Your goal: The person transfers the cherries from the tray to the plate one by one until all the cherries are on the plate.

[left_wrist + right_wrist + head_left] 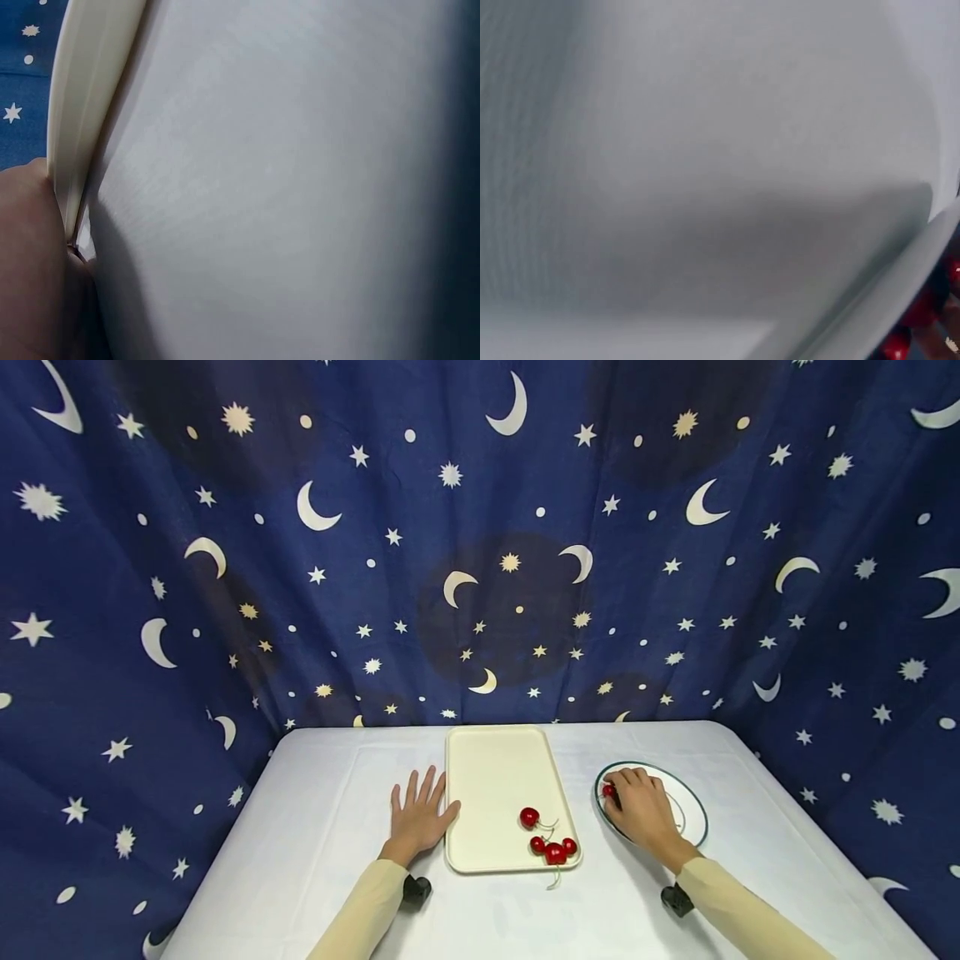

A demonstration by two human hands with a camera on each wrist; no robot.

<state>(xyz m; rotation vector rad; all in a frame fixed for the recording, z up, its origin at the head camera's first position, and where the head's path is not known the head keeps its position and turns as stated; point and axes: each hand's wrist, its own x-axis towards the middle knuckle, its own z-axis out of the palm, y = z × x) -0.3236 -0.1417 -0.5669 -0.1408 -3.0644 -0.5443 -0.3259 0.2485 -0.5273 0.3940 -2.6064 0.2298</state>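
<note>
My left hand (420, 821) lies palm down with fingers spread on the white tablecloth, its thumb at the left edge of the cream tray (495, 777). Over the white plate with a dark green rim (696, 810), my right hand (643, 806) curls its fingers down around red cherries (608, 791). One cherry peeks out by the fingertips; the hand hides the rest. Red cherries (895, 343) also show past the plate's edge in the right wrist view. In the tray's near right corner lie a larger cherry (529, 817) and a cluster of cherries (555, 853).
The white-clothed table (330, 827) ends at a dark blue curtain (480, 610) printed with moons and stars. One cherry stem (555, 878) hangs over the tray's near edge. A gap of tablecloth separates the tray from the plate.
</note>
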